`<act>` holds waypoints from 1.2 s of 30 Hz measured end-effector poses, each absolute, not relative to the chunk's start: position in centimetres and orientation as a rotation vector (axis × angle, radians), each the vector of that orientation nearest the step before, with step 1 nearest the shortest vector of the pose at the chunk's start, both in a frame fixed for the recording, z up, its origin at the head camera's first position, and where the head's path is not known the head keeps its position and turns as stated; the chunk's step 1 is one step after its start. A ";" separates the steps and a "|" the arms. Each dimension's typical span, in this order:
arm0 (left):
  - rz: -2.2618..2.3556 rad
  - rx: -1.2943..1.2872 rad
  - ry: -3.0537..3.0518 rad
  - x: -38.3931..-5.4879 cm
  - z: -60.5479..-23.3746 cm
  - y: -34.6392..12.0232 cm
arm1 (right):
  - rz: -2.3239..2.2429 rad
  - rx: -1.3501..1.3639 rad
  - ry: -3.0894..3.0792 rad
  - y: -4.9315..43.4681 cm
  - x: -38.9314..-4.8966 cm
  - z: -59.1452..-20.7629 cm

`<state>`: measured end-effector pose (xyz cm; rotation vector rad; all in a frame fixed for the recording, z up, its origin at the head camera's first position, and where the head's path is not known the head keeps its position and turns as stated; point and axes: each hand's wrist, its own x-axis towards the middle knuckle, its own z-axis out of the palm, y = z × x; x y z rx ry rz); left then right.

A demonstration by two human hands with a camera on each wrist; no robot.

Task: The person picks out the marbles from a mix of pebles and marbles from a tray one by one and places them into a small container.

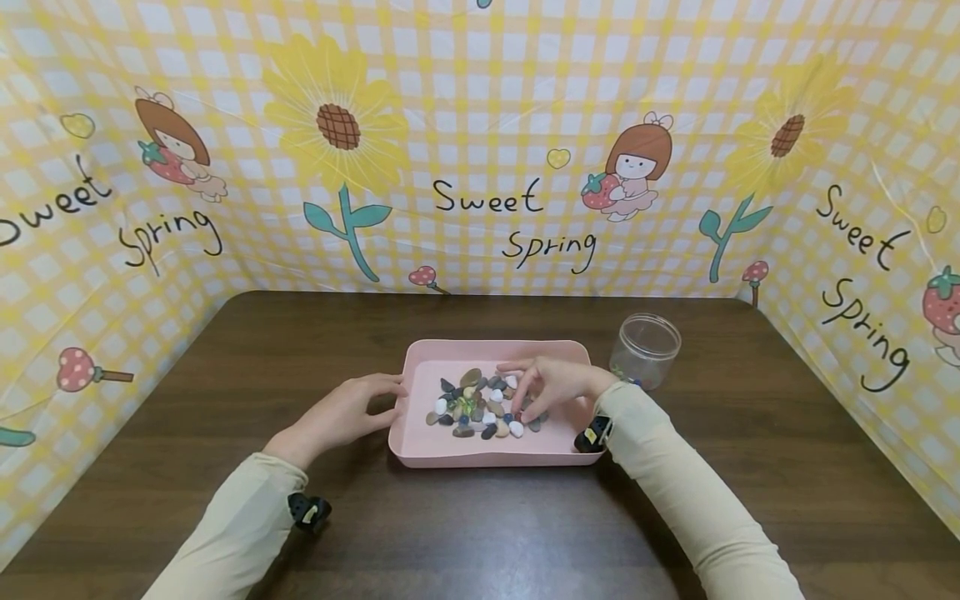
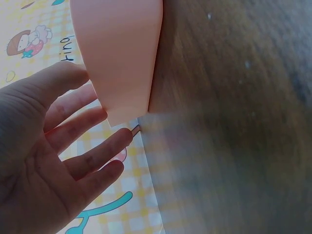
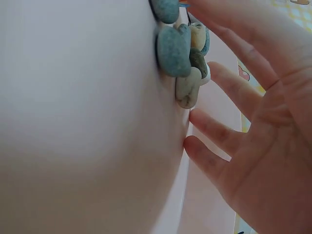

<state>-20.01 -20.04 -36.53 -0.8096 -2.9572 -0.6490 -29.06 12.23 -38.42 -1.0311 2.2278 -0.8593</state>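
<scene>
Head view: the left hand (image 1: 348,412) touches the left end of the pink tray (image 1: 414,450), fingers parted; the right hand (image 1: 553,383) reaches among pebbles (image 1: 478,415) mid-tray, pinch unclear; jar (image 1: 647,354) beyond; table (image 1: 495,521) wide on both sides; left wrist: fingertips meet tray's outer wall; right wrist: smooth tray floor beside pebbles; lower fingers apart.

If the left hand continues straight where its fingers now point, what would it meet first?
Probably the pink tray, since the left hand seems to touch its side wall.
</scene>
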 end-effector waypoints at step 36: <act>-0.643 -0.826 -2.942 -19.9 -36.4 -20.0 | -1.064 -1.162 2.315 13.8 -28.9 -34.8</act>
